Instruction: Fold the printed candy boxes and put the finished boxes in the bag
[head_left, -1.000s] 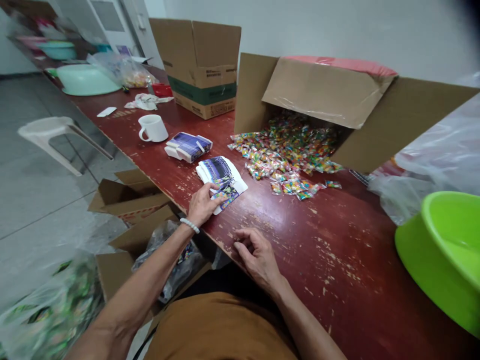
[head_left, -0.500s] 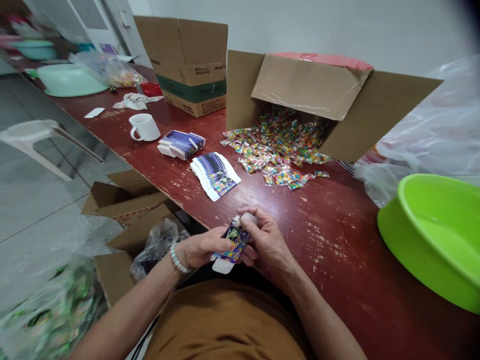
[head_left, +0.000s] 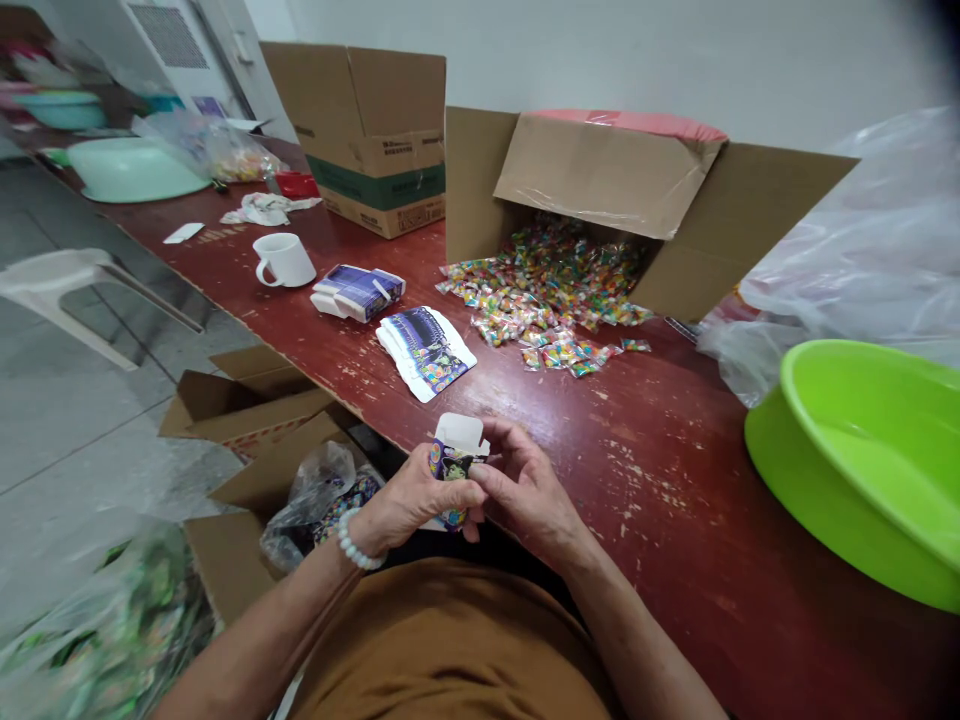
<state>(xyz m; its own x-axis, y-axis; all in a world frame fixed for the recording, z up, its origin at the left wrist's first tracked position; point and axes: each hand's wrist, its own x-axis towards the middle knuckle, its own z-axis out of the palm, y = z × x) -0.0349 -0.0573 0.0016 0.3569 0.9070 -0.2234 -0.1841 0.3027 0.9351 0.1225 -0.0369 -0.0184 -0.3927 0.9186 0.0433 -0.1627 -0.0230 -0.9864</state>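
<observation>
A small purple printed candy box [head_left: 455, 466] is between my hands at the table's front edge, its white top flap standing up. My left hand [head_left: 420, 490], with a pale bead bracelet at the wrist, is closed around the box's left side, thumb across the front. Against the right side, my right hand [head_left: 525, 487] grips the box with thumb and fingers near its upper edge. Just beyond lies a stack of flattened printed boxes [head_left: 426, 350]. Another purple pile of cartons [head_left: 358, 293] lies behind it. Wrapped candies [head_left: 555, 300] spill from a carton on its side [head_left: 607, 180].
A green basin [head_left: 795, 470] stands at the right of the red table [head_left: 660, 440]. A white mug [head_left: 285, 260] and a tall carton [head_left: 375, 140] are at the back left. Below the table edge sit open cartons [head_left: 225, 565] with plastic bags, and a white stool [head_left: 75, 280].
The candy box has turned more upright, and its white top flap is now raised and open. My right fingers have shifted from its top end to its right side.
</observation>
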